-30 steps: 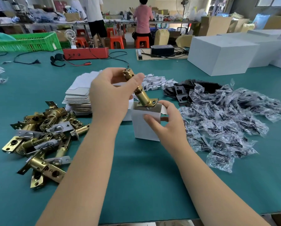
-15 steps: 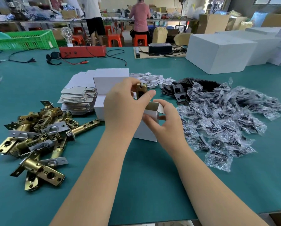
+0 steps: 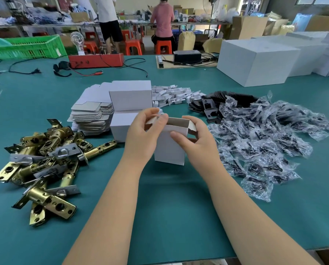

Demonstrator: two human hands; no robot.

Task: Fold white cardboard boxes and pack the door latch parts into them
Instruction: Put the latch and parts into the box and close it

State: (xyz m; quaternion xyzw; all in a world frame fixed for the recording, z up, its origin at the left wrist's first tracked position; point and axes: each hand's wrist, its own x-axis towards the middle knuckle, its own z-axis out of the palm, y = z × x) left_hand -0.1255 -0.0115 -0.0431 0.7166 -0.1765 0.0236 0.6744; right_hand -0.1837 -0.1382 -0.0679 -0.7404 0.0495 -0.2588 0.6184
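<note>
Small white box (image 3: 169,148) stands upright on the table (image 3: 169,207), top still open. Left hand (image 3: 140,134) pinches a flap; right hand (image 3: 196,138) grips the box. Latch pile (image 3: 43,161) remains unpacked.

No words, numbers or signs are showing clearly enough to read. The small white box (image 3: 169,148) between the fingers is showing only plain white sides, and the big white boxes (image 3: 255,60) far beyond the fingers are looking blank too.
</note>
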